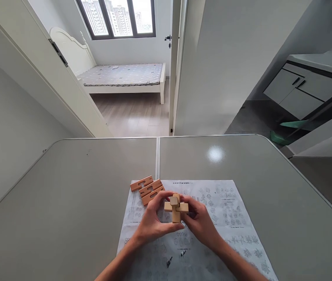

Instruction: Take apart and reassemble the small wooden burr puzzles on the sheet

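A light wooden burr puzzle (176, 216), made of interlocking bars, is held up above a printed sheet (227, 195). My left hand (151, 222) curves round its left side, thumb under the lower end and fingers at the top. From the right, my right hand (201, 220) grips it with bent fingers; some fingertips are hidden behind the bars. Beyond my left hand lie several reddish-brown notched wooden pieces (151, 189) side by side, the nearest partly covered by my fingers. Rows of small puzzle drawings cover the sheet.
The grey table (66, 203) has a seam (157, 156) running away from me and rounded far corners. Past its far edge, a doorway opens on a room with a bed (125, 76) and a window (119, 17). A white cabinet (303, 89) stands at the right.
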A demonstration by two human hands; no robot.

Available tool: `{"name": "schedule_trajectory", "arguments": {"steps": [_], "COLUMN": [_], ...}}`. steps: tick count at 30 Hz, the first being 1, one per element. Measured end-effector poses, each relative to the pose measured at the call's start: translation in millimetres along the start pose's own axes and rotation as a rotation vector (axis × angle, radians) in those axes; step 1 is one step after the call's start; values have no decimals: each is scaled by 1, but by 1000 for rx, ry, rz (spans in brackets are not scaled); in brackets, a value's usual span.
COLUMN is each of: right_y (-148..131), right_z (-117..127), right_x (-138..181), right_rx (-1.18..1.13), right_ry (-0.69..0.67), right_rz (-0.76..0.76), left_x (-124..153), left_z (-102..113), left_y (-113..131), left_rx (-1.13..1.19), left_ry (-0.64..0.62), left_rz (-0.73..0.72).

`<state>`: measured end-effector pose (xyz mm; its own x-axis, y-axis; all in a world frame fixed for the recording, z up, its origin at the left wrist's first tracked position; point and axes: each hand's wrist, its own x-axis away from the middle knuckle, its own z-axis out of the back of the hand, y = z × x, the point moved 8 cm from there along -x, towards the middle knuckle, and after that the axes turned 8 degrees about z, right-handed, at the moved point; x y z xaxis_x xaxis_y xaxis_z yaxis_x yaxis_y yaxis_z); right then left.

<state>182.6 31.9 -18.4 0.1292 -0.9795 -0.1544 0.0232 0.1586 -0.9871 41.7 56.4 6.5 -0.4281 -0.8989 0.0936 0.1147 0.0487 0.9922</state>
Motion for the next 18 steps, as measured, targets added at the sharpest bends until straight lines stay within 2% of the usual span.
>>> {"name": "schedule_trajectory", "arguments": {"steps": [8, 14, 18], "right_y": [-8, -1, 1], "right_z": [-1, -4, 0], "right_x": [5, 4, 2], "right_rx": [72, -117, -218], "right_ry": [3, -29, 18], "right_rz": [52, 3, -23], "left_x": [-1, -5, -5], "left_z": [3, 10, 6], "left_y": [7, -1, 1], "left_rx": [78, 98, 153], "left_ry": [-3, 26, 2], "left_rz": [14, 42, 32]}}
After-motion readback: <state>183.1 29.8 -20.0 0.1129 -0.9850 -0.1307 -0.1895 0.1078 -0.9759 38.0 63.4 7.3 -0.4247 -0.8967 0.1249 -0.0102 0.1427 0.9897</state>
